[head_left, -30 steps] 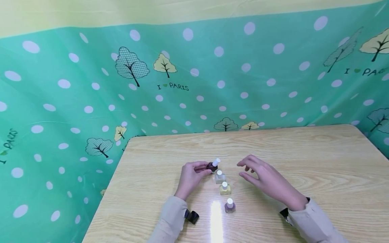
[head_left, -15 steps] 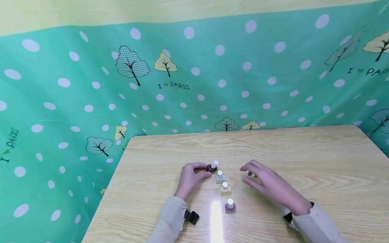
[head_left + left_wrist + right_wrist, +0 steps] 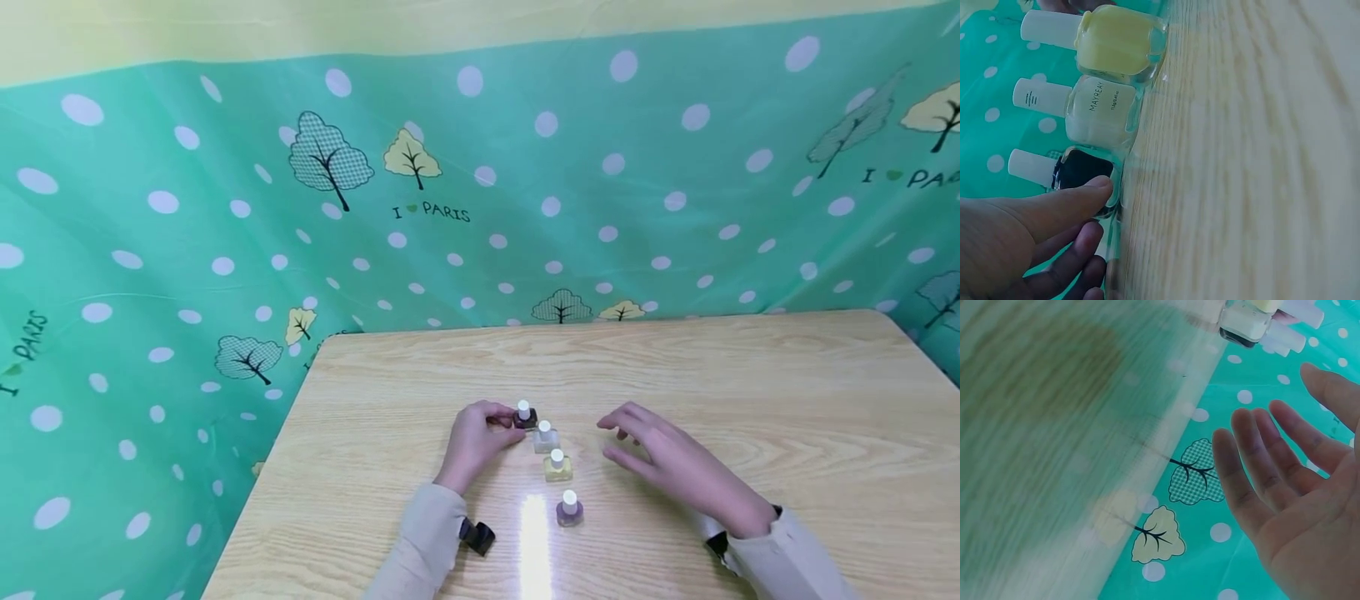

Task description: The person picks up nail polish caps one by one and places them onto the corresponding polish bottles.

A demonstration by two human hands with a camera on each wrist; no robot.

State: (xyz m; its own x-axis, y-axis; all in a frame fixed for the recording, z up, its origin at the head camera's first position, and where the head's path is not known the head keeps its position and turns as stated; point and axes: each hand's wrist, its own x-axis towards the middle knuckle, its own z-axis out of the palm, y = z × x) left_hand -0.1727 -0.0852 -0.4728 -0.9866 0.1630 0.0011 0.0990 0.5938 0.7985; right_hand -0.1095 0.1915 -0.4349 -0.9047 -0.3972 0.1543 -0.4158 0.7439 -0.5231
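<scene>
At the far end of a slanting row stands a dark nail polish bottle [image 3: 525,418] with a white cap, upright on the table. My left hand [image 3: 477,442] holds it low at its left side; in the left wrist view the thumb [image 3: 1075,203] lies across the dark glass. Nearer come a clear nail polish bottle [image 3: 546,440], a yellow one [image 3: 558,469] and, set apart by a gap, a purple one [image 3: 570,510]. Right of the row, my right hand [image 3: 660,454] hovers with loosely bent fingers, touching none of the bottles.
The wooden table [image 3: 750,375] reaches back to a green dotted cloth [image 3: 465,208] hanging behind it. A bright light reflection runs along the tabletop left of the purple bottle. Black straps circle both wrists.
The dark bottle has gone from tilted to upright beside the clear one, with my left hand still at it. My right hand has drifted slightly right and nearer.
</scene>
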